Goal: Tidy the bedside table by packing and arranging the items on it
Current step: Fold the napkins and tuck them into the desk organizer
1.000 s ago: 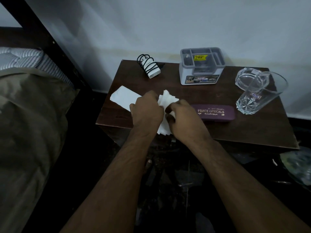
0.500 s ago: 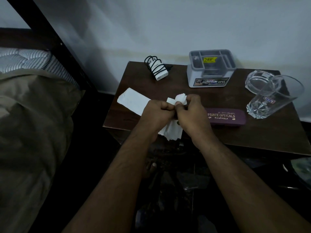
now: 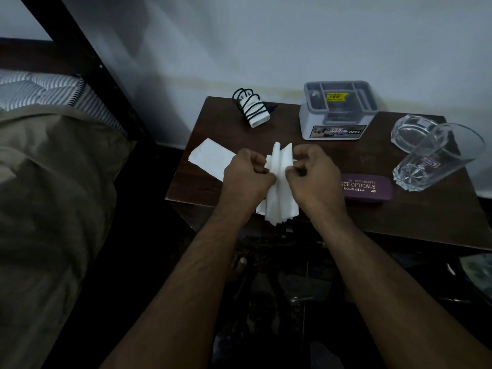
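Both hands hold a bunch of white tissue paper (image 3: 279, 193) upright over the front edge of the dark wooden bedside table (image 3: 399, 217). My left hand (image 3: 246, 178) pinches its left side and my right hand (image 3: 312, 177) pinches its right side. The folds fan out above and below my fingers. A flat white tissue (image 3: 210, 158) lies on the table just left of my left hand, partly hidden by it. A purple glasses case (image 3: 368, 189) lies right of my right hand, its left end covered.
A white charger wrapped in black cable (image 3: 253, 110) sits at the back left. A grey organiser box (image 3: 336, 113) stands at the back. A glass ashtray (image 3: 412, 131) and a drinking glass (image 3: 436, 158) are at the right. A bed (image 3: 48, 182) lies to the left.
My hands have lifted and turned the tissue bunch more upright and parted a little, so more folds show between them. The view shifted slightly.
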A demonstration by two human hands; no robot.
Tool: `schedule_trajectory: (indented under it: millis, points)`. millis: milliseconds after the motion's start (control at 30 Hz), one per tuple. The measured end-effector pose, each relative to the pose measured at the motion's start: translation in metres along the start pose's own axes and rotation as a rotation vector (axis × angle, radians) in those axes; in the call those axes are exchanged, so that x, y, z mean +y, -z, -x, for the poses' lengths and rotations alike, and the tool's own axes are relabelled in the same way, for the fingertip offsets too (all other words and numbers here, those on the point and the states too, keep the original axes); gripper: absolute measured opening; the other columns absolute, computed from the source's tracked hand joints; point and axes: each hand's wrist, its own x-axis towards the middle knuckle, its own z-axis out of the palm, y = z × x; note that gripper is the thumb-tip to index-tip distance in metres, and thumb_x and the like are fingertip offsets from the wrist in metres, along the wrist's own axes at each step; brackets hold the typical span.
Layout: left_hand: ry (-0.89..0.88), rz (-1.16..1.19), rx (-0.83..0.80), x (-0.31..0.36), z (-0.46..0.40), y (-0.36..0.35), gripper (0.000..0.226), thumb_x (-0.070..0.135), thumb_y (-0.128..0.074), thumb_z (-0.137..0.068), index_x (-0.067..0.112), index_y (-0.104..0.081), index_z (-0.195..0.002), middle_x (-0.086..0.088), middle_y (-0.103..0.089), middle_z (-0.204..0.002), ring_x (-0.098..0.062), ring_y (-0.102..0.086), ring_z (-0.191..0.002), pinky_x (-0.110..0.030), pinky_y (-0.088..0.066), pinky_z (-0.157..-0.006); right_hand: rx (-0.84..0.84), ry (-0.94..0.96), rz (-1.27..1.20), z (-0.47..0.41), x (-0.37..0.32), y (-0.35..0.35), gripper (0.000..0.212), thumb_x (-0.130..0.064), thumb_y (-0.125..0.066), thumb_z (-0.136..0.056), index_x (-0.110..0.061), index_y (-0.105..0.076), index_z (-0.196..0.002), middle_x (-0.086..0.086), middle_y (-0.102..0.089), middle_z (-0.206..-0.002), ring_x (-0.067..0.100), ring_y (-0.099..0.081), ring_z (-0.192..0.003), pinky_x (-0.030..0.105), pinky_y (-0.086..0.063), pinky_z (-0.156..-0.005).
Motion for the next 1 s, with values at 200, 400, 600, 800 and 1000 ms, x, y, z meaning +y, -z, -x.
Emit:
schedule_trajectory:
  millis: [200,400,600,800,1000]
  points:
    - [-0.023,0.087,0.045,0.005,-0.001,0.006,0.032,0.008,-0.071,-0.089,0.01,-0.063,-0.12,-0.002,-0.07,-0.109,-0.017,-0.069,-0.099,-0.022,-0.058,-0.064,0.241,0.177,0.08,-0.004,-0.004,0.016,0.031,-0.002,-0.058,-0.094,-0.009,-0.059,-0.125,0.007,-0.07,-0.115,0.021,-0.067,-0.104,0.033,-0.054,-0.089]
    - [-0.032,0.144,0.01,0.012,0.006,-0.005,0.031,0.008,-0.07,-0.087,0.011,-0.068,-0.118,-0.003,-0.072,-0.099,-0.019,-0.073,-0.09,-0.044,-0.065,-0.067,0.123,0.243,0.052,0.002,-0.008,0.007,0.035,-0.004,-0.063,-0.091,-0.011,-0.059,-0.125,0.002,-0.067,-0.112,0.016,-0.064,-0.103,0.03,-0.052,-0.089]
    - [-0.038,0.174,-0.054,0.016,0.012,-0.011,0.026,0.016,-0.071,-0.089,0.014,-0.07,-0.115,-0.006,-0.073,-0.098,-0.021,-0.075,-0.087,-0.046,-0.065,-0.062,0.092,0.169,0.044,0.003,-0.009,0.006,0.036,-0.008,-0.064,-0.094,-0.014,-0.058,-0.13,-0.001,-0.071,-0.104,0.014,-0.068,-0.097,0.032,-0.055,-0.086]
    - [0.01,0.248,-0.073,0.021,0.013,-0.007,0.03,0.012,-0.052,-0.093,0.018,-0.078,-0.108,-0.008,-0.078,-0.094,-0.021,-0.075,-0.092,-0.035,-0.062,-0.06,0.068,0.184,0.042,0.001,-0.008,0.007,0.02,-0.029,-0.061,-0.1,-0.017,-0.071,-0.113,-0.006,-0.076,-0.097,0.008,-0.07,-0.09,0.015,-0.049,-0.077]
    - [-0.024,0.203,-0.066,0.017,0.01,-0.004,0.031,0.003,-0.054,-0.094,0.016,-0.079,-0.109,-0.005,-0.077,-0.1,-0.02,-0.075,-0.091,-0.028,-0.058,-0.059,0.019,0.168,0.06,-0.001,-0.005,0.009,0.023,-0.018,-0.065,-0.096,-0.016,-0.07,-0.118,-0.006,-0.075,-0.101,0.005,-0.065,-0.086,0.001,-0.04,-0.067]
